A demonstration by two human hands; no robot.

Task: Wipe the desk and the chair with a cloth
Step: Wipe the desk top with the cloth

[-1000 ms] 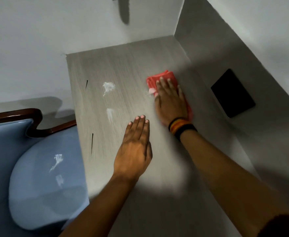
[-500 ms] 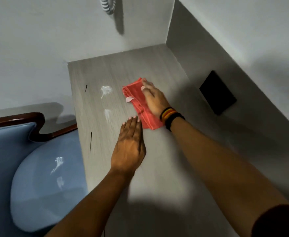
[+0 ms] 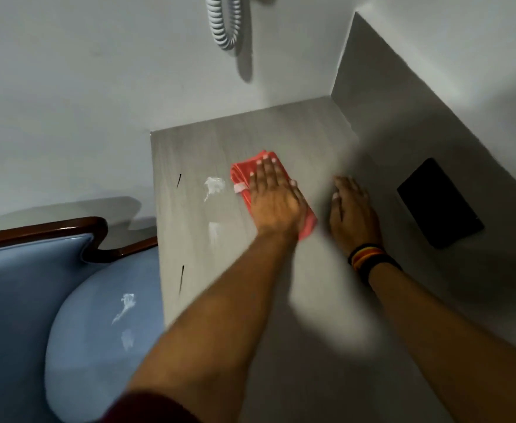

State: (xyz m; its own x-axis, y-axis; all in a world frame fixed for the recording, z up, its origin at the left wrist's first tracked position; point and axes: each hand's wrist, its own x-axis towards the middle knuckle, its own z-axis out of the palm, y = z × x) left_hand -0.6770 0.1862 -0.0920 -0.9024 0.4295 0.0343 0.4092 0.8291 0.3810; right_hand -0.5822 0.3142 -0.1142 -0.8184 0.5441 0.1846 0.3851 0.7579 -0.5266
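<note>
A folded red cloth (image 3: 241, 175) lies on the grey wood-grain desk (image 3: 281, 129). My left hand (image 3: 273, 199) presses flat on top of it, fingers spread, covering most of the cloth. To the right of it, my right hand (image 3: 353, 212), with dark wristbands, rests flat on the bare desk and holds nothing. Just left of the cloth is a white smear (image 3: 214, 186), with a fainter one (image 3: 214, 232) below it. The blue padded chair (image 3: 82, 346) stands at the lower left, with white smears (image 3: 125, 306) on its seat.
A black rectangular panel (image 3: 440, 203) sits on the grey side wall to the right of the desk. A coiled grey cord (image 3: 223, 22) hangs on the white wall behind. The chair's dark wooden frame (image 3: 67, 227) touches the desk's left edge.
The cloth has passed from my right hand to my left. My right hand has moved off to the right onto the bare desk. The cloth now lies closer to the white smears.
</note>
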